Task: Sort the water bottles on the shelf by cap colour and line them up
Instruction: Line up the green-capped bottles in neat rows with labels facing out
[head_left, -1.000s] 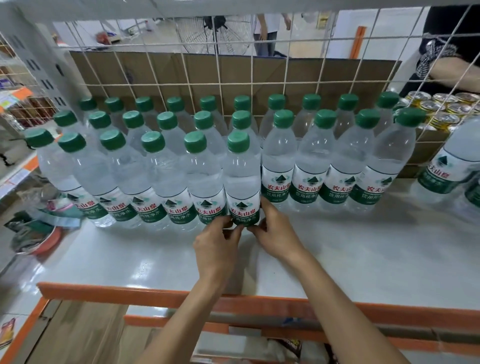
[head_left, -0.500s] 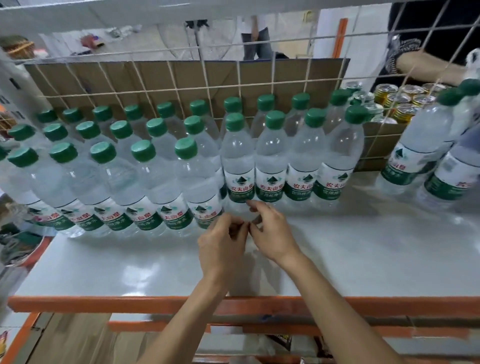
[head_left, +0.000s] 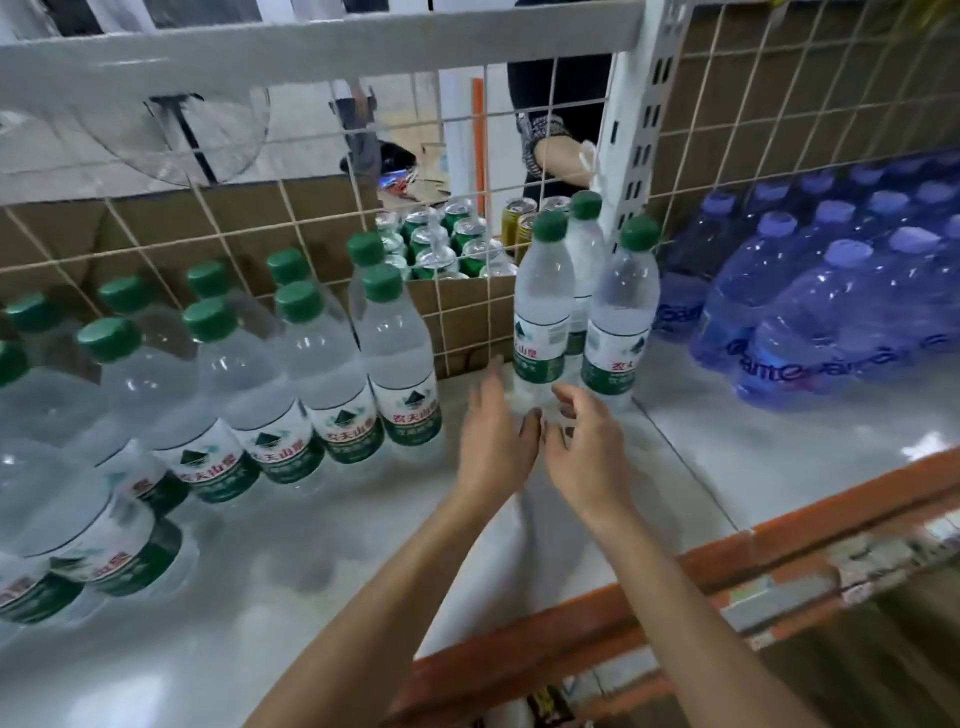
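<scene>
Rows of clear green-capped water bottles (head_left: 395, 358) fill the left of the white shelf (head_left: 322, 561). Three more green-capped bottles stand apart at the right: a near-left one (head_left: 540, 312), one behind it (head_left: 586, 249), and a near-right one (head_left: 621, 317). My left hand (head_left: 496, 436) and my right hand (head_left: 582, 441) hover side by side just in front of these three, fingers spread, holding nothing. My right fingertips are close to the base of the near-left bottle; whether they touch it is unclear.
A shrink-wrapped pack of blue bottles with purple caps (head_left: 831, 312) lies at the right. A wire grid (head_left: 291, 228) backs the shelf, with drink cans (head_left: 457, 239) and a person's arm (head_left: 558, 156) behind it. An orange rail (head_left: 649, 587) edges the front.
My view has swung right. Both hands left the front-row bottles in the main block and moved right to the three separate bottles, opening as they went.
</scene>
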